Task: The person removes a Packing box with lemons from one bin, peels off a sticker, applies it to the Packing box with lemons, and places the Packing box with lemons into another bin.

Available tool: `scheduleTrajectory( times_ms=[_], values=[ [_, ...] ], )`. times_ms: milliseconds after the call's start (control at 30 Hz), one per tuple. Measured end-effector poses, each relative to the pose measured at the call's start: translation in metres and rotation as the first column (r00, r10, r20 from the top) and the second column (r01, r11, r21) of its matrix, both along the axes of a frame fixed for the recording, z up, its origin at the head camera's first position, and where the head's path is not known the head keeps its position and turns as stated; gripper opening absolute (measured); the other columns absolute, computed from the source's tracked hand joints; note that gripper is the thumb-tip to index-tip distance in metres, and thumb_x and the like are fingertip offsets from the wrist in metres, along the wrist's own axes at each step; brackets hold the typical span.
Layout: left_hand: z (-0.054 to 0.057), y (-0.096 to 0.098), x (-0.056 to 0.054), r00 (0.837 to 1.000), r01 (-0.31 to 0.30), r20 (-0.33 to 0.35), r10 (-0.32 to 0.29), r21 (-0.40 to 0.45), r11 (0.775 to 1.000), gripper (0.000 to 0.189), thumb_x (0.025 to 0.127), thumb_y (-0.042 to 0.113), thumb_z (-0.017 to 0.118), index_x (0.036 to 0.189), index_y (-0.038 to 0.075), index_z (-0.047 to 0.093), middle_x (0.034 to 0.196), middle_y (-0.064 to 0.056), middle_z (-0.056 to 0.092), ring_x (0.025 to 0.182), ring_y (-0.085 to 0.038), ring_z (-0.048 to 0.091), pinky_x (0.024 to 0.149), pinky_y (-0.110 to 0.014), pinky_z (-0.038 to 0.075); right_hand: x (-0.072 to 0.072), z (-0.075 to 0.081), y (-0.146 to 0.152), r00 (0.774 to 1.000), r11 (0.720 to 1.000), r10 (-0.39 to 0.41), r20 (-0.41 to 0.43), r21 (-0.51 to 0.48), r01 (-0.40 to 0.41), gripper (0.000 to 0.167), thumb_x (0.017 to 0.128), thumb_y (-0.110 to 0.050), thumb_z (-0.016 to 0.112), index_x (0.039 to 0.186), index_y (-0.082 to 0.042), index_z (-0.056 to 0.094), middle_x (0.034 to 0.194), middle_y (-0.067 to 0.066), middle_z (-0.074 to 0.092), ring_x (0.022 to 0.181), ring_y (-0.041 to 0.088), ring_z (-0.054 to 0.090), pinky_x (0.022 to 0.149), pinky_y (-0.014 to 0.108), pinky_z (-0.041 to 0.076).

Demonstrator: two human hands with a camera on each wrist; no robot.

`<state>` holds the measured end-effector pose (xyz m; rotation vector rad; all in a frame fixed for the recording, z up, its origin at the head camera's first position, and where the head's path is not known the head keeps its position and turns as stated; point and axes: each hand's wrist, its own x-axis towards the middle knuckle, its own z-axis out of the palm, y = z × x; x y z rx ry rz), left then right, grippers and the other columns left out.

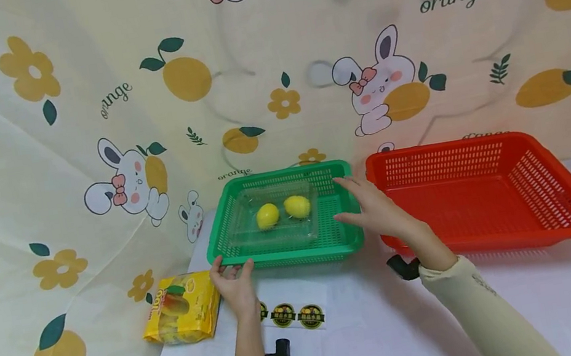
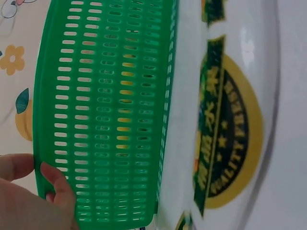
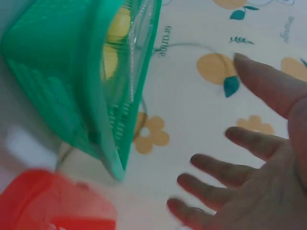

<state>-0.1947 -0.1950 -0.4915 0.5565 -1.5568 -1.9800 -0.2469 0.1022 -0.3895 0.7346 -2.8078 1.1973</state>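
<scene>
A mango-printed packet (image 1: 178, 314) lies left of the left fingers (image 1: 217, 268), a red plastic basket (image 1: 453, 210) right of the right fingers (image 1: 353, 188), rabbit-patterned cloth (image 1: 254, 52) beyond.

Two baskets are standing: one green slotted plastic basket (image 1: 298, 255), one red slotted plastic basket (image 1: 463, 200). One clear plastic container (image 1: 286, 237), two yellow rounded fruits (image 1: 267, 216) (image 1: 298, 206), one glossy yellow packet (image 1: 183, 309) and three visible round black-and-gold labels (image 1: 283, 315) are lying around.

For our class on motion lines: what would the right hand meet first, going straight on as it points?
Probably the green rectangular perforated plastic basket; depth is unclear, so the fingers might pass above it.
</scene>
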Motion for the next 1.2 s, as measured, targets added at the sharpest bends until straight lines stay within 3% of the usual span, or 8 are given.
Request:
scheduleTrajectory(
  times_ms=[167, 333, 500, 733, 933, 1200],
  values=[
    [0.000, 0.001, -0.001, 1.000, -0.004, -0.016, 0.004, 0.006, 1.000, 0.068, 0.087, -0.014, 0.066, 0.144, 0.000, 0.032, 0.126, -0.010, 0.026, 0.101, -0.023, 0.047, 0.072, -0.018, 0.050, -0.034, -0.001, -0.013, 0.981, 0.980, 0.106, 0.160, -0.181, -0.077, 0.078, 0.094, -0.023, 0.070, 0.156, -0.004, 0.027, 0.158, 0.022, 0.029, 0.143, 0.042, 0.028, 0.106, 0.063, 0.037],
    [0.001, -0.001, -0.003, 1.000, -0.004, -0.024, 0.004, 0.007, 1.000, 0.068, 0.088, -0.014, 0.065, 0.145, 0.001, 0.031, 0.129, -0.011, 0.025, 0.102, -0.025, 0.046, 0.072, -0.018, 0.049, -0.068, -0.003, -0.031, 0.942, 0.973, 0.133, 0.307, -0.222, -0.065, 0.082, 0.093, -0.030, 0.070, 0.157, -0.008, 0.024, 0.157, 0.026, 0.027, 0.141, 0.047, 0.029, 0.107, 0.063, 0.036],
    [-0.001, -0.001, -0.003, 0.999, 0.008, -0.037, -0.007, 0.032, 0.999, 0.067, 0.089, -0.014, 0.064, 0.145, 0.001, 0.029, 0.127, -0.010, 0.024, 0.101, -0.024, 0.045, 0.073, -0.018, 0.049, -0.091, -0.012, -0.044, 0.892, 0.973, 0.106, 0.440, -0.229, -0.003, 0.084, 0.092, -0.032, 0.072, 0.158, -0.012, 0.024, 0.161, 0.022, 0.020, 0.146, 0.042, 0.021, 0.111, 0.065, 0.028],
    [0.001, 0.008, 0.006, 1.000, -0.001, -0.025, 0.002, 0.044, 0.999, 0.068, 0.090, -0.013, 0.063, 0.146, 0.003, 0.028, 0.132, -0.013, 0.023, 0.101, -0.025, 0.045, 0.074, -0.019, 0.049, -0.112, -0.028, -0.055, 0.815, 0.955, 0.130, 0.565, -0.292, 0.050, 0.081, 0.094, -0.029, 0.070, 0.158, -0.012, 0.024, 0.162, 0.023, 0.012, 0.146, 0.044, 0.019, 0.109, 0.069, 0.027],
    [-0.002, 0.013, 0.010, 1.000, -0.005, -0.017, 0.006, 0.044, 0.999, 0.069, 0.089, -0.014, 0.063, 0.146, 0.003, 0.028, 0.133, -0.014, 0.024, 0.104, -0.028, 0.045, 0.075, -0.019, 0.049, -0.122, -0.046, -0.058, 0.754, 0.925, 0.101, 0.649, -0.340, 0.169, 0.080, 0.094, -0.027, 0.071, 0.158, -0.013, 0.026, 0.164, 0.017, 0.008, 0.147, 0.043, 0.016, 0.109, 0.071, 0.025],
    [0.000, 0.012, 0.006, 1.000, -0.016, -0.017, 0.017, 0.020, 1.000, 0.068, 0.090, -0.013, 0.063, 0.146, 0.004, 0.029, 0.134, -0.015, 0.025, 0.104, -0.028, 0.045, 0.075, -0.018, 0.051, -0.133, -0.059, -0.063, 0.737, 0.902, 0.132, 0.663, -0.388, 0.188, 0.078, 0.094, -0.016, 0.070, 0.158, -0.014, 0.025, 0.164, 0.017, 0.006, 0.143, 0.041, 0.027, 0.105, 0.060, 0.040]
  ],
)
